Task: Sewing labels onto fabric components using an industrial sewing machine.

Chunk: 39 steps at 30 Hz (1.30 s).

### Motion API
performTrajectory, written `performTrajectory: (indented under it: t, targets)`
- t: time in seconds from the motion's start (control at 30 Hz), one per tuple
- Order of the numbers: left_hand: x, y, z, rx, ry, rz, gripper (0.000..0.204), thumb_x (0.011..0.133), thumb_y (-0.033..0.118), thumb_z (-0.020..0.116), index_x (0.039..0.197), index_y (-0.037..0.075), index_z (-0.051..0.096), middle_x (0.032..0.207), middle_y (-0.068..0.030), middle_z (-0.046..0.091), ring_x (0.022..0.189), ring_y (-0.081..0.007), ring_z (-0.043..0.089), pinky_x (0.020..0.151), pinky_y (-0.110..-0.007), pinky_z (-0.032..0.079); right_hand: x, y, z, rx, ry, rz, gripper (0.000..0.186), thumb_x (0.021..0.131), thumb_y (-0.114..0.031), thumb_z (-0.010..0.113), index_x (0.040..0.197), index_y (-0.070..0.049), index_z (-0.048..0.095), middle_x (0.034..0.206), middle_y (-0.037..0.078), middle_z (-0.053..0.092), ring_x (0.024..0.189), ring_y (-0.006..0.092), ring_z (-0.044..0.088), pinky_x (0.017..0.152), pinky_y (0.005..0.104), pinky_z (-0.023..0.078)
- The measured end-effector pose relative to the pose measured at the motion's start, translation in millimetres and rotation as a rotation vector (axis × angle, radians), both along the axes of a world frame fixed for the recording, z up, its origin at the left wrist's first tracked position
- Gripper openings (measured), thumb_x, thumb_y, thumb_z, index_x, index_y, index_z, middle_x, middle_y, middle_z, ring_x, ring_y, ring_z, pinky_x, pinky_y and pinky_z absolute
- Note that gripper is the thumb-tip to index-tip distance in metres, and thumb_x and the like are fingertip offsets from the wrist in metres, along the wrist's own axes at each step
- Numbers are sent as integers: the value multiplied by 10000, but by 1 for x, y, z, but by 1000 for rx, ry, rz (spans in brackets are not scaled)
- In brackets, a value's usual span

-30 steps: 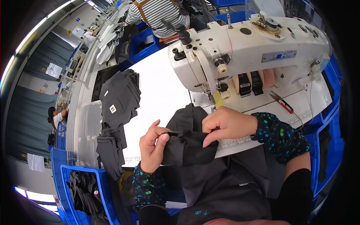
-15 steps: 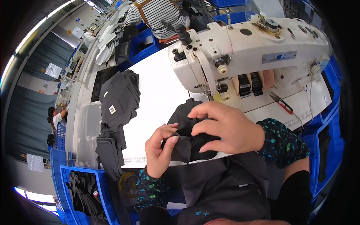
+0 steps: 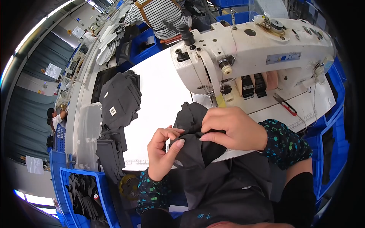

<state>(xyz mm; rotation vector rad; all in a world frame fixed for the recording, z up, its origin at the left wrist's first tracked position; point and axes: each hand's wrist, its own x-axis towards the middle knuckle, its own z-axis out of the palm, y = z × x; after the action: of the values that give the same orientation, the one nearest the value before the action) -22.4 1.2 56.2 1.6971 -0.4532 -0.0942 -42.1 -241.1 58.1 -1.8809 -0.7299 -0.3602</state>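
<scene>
1. The left hand [image 3: 161,152] has thumb and fingertips pinched together on a dark grey fabric piece [image 3: 189,150].
2. The right hand [image 3: 236,130] also grips the dark grey fabric piece, its thumb and forefinger closed on a fold just beside the left fingertips.
3. The dark grey fabric piece is bunched between both hands at the near edge of the white worktop [image 3: 159,89], its upper part lying just in front of the needle area of the sewing machine [image 3: 243,47].
4. The sewing machine is white; its arm bears a silver nameplate [image 3: 283,57] with blue lettering.
5. Under that arm stand black label strips [image 3: 248,87] with fine white print, too small to make out, beside a pink roll [image 3: 272,79].
6. Red-handled thread snips [image 3: 286,105] lie toward the worktop's right end, blades pointing away from the near edge.
7. Along the left edge is a pile of dark grey cut panels [image 3: 121,91]; on it shows a small white label [image 3: 112,111] with dark print.
8. A printed measuring scale [image 3: 137,161] runs along the near edge, by the left corner.
9. The person's dark apron [image 3: 232,190] carries small blue characters near its upper hem.
</scene>
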Motion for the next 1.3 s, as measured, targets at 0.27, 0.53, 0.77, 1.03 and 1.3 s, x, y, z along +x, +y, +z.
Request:
performTrajectory:
  t: [0.27, 0.53, 0.77, 1.03, 1.3]
  targets:
    - [1, 1, -10, 88, -114, 66, 88, 943, 124, 678, 927, 38, 667, 951, -55, 724, 959, -156, 669, 1177, -518, 288, -5, -2, 2, 218, 434, -14, 147, 838, -105, 750, 926, -2, 694, 775, 107, 666, 672, 286, 638, 626, 351, 492]
    - [3, -3, -12, 145, -250, 111, 68, 922, 110, 695, 904, 45, 687, 936, -53, 741, 948, -181, 696, 1165, -540, 292, -1, -8, -5, 19, 192, -19, 126, 861, -108, 719, 923, 1, 711, 798, 126, 681, 698, 289, 656, 643, 369, 495]
    - [1, 1, -13, -49, -155, 106, 58, 930, 63, 688, 930, 5, 693, 819, -42, 673, 830, -109, 619, 1000, -387, 475, -13, 7, 3, 79, 231, -69, 141, 856, -116, 730, 973, -46, 693, 817, 108, 691, 672, 288, 658, 605, 345, 501]
    - [0, 25, 115, 721, -567, -186, 64, 801, 53, 756, 849, 29, 722, 728, -97, 667, 621, -262, 640, 604, -321, 479, -33, 41, -1, -160, -748, 44, 316, 801, -115, 624, 1073, 29, 700, 984, 114, 689, 913, 242, 705, 763, 302, 598]
    - [113, -47, -16, 695, -482, -450, 106, 812, 179, 774, 853, 83, 757, 806, -109, 705, 711, -313, 672, 669, -369, 528, 19, -1, -67, -559, -892, -63, 94, 676, -152, 635, 663, -75, 582, 757, 20, 479, 706, 172, 508, 557, 280, 411]
